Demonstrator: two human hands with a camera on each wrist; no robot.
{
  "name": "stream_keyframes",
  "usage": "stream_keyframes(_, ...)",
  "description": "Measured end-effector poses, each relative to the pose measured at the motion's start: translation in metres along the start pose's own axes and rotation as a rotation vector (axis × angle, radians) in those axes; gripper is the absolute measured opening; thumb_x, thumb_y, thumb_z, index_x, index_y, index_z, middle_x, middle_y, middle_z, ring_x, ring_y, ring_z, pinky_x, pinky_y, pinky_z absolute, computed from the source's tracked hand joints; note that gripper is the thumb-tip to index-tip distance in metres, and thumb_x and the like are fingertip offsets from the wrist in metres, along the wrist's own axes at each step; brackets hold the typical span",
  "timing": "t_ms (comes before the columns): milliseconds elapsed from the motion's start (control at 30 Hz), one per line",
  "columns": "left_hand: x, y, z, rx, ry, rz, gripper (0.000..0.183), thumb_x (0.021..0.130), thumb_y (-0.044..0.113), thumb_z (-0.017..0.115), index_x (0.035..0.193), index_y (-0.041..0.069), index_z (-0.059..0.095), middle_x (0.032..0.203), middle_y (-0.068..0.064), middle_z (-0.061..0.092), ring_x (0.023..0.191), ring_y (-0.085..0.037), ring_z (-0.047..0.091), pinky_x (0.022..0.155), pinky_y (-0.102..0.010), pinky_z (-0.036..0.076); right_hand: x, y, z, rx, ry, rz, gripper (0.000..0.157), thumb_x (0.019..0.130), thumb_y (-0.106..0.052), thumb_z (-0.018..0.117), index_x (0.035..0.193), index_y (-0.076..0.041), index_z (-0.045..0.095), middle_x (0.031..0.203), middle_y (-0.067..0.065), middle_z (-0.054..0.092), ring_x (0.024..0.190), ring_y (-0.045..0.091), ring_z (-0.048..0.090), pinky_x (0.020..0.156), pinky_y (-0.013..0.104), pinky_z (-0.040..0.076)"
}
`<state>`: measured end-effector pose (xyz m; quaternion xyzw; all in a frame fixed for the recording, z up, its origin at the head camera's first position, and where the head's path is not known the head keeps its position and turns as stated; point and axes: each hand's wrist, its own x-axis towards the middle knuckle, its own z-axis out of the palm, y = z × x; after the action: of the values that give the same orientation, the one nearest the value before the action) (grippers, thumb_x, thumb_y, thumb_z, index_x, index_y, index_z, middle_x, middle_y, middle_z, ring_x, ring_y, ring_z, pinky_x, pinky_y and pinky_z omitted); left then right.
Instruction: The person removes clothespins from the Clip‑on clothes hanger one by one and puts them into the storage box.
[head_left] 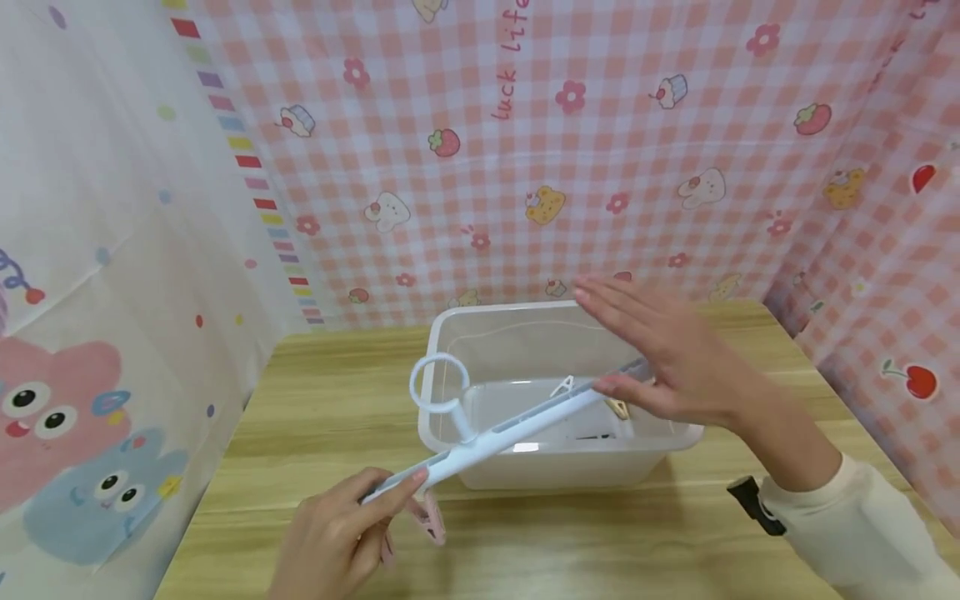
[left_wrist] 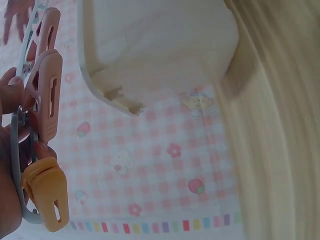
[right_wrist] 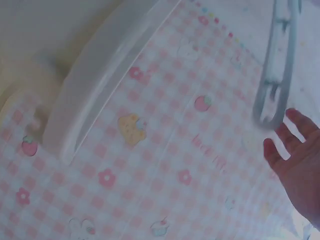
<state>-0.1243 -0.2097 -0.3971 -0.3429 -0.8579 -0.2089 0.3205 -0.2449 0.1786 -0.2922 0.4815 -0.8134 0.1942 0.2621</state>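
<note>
A light blue clip hanger with a round hook ring slants over the clear plastic box. My left hand grips its near left end, thumb on top. Below that end hang pink clips. In the left wrist view, two pink clips and an orange clip are attached along the bar, close to my fingers. My right hand is at the far right end with its fingers straight; in the right wrist view its fingertips lie right beside the hanger's rounded end.
The clear box stands on the wooden table. Inside it lie a white clip, a yellow clip and a dark piece near the front wall. Pink checked cloth hangs behind; a black strap is at my right sleeve.
</note>
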Motion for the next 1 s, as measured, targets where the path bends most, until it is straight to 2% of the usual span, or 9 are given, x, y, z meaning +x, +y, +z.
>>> stream_keyframes(67, 0.006, -0.001, 0.0, 0.004, -0.014, 0.009, 0.068, 0.071, -0.008, 0.053, 0.129, 0.022, 0.072, 0.09, 0.002, 0.07, 0.055, 0.007, 0.047, 0.052, -0.004, 0.033, 0.004, -0.009, 0.003, -0.004, 0.031, -0.092, 0.069, 0.103, -0.058, 0.044, 0.154, -0.012, 0.044, 0.152, 0.009, 0.054, 0.141, 0.025, 0.05, 0.125, 0.026, 0.027)
stream_keyframes(100, 0.009, -0.001, 0.0, 0.002, -0.019, 0.018, 0.07, 0.07, -0.009, 0.053, 0.129, 0.023, 0.071, 0.09, 0.002, 0.069, 0.055, 0.008, 0.047, 0.052, -0.004, 0.034, 0.005, -0.012, 0.005, -0.003, 0.052, -0.136, 0.066, 0.103, -0.056, 0.045, 0.151, -0.01, 0.049, 0.148, 0.01, 0.058, 0.137, 0.026, 0.055, 0.124, 0.025, 0.03)
stream_keyframes(267, 0.023, -0.004, 0.002, -0.012, -0.029, 0.071, 0.067, 0.074, -0.007, 0.051, 0.131, 0.023, 0.07, 0.084, 0.005, 0.066, 0.053, 0.01, 0.044, 0.052, -0.002, 0.03, 0.006, -0.023, 0.014, -0.011, 0.059, -0.244, 0.058, 0.103, -0.052, 0.049, 0.141, -0.009, 0.059, 0.136, 0.009, 0.067, 0.12, 0.026, 0.066, 0.102, 0.035, 0.049)
stream_keyframes(433, 0.032, -0.003, 0.003, 0.012, -0.053, 0.083, 0.072, 0.072, -0.008, 0.05, 0.131, 0.028, 0.069, 0.084, 0.006, 0.064, 0.056, 0.009, 0.038, 0.052, -0.003, 0.024, -0.001, -0.022, 0.026, 0.01, -0.004, -0.244, 0.054, 0.103, -0.051, 0.05, 0.144, -0.016, 0.057, 0.131, 0.005, 0.071, 0.106, 0.018, 0.071, 0.084, 0.037, 0.055)
stream_keyframes(533, 0.036, -0.003, 0.003, 0.036, -0.052, 0.09, 0.079, 0.065, -0.01, 0.052, 0.131, 0.03, 0.069, 0.089, 0.004, 0.069, 0.059, 0.006, 0.033, 0.052, -0.004, 0.023, -0.006, -0.02, 0.032, 0.035, -0.029, -0.247, 0.051, 0.103, -0.05, 0.051, 0.143, -0.018, 0.057, 0.123, 0.003, 0.075, 0.094, 0.012, 0.073, 0.075, 0.03, 0.056)
stream_keyframes(667, 0.039, -0.004, 0.002, 0.064, -0.035, 0.109, 0.082, 0.061, -0.01, 0.053, 0.13, 0.031, 0.07, 0.088, 0.002, 0.071, 0.058, 0.005, 0.031, 0.05, -0.005, 0.022, -0.01, -0.02, 0.036, 0.063, -0.047, -0.248, 0.046, 0.103, -0.048, 0.053, 0.133, -0.016, 0.064, 0.104, -0.003, 0.078, 0.074, 0.002, 0.067, 0.063, 0.021, 0.052)
stream_keyframes(767, 0.041, -0.005, 0.001, 0.079, -0.023, 0.123, 0.082, 0.059, -0.01, 0.054, 0.128, 0.03, 0.071, 0.088, 0.0, 0.072, 0.059, 0.004, 0.032, 0.05, -0.005, 0.022, -0.011, -0.021, 0.037, 0.087, -0.064, -0.248, 0.04, 0.102, -0.046, 0.055, 0.126, -0.018, 0.07, 0.096, -0.006, 0.078, 0.072, 0.001, 0.068, 0.062, 0.019, 0.052)
stream_keyframes(900, 0.044, -0.004, 0.001, 0.087, -0.018, 0.135, 0.082, 0.058, -0.011, 0.056, 0.127, 0.03, 0.072, 0.088, 0.001, 0.071, 0.06, 0.002, 0.033, 0.05, -0.007, 0.023, -0.009, -0.022, 0.039, 0.138, -0.071, -0.268, 0.027, 0.098, -0.033, 0.067, 0.12, -0.018, 0.074, 0.096, -0.005, 0.078, 0.075, 0.003, 0.071, 0.062, 0.018, 0.053)
stream_keyframes(1000, 0.045, -0.004, 0.001, 0.097, -0.02, 0.14, 0.081, 0.058, -0.011, 0.057, 0.127, 0.03, 0.072, 0.086, 0.003, 0.069, 0.06, 0.001, 0.034, 0.05, -0.008, 0.024, -0.011, -0.022, 0.039, 0.174, -0.079, -0.266, 0.026, 0.095, -0.026, 0.072, 0.12, -0.019, 0.075, 0.094, -0.004, 0.077, 0.069, 0.002, 0.067, 0.06, 0.014, 0.05)
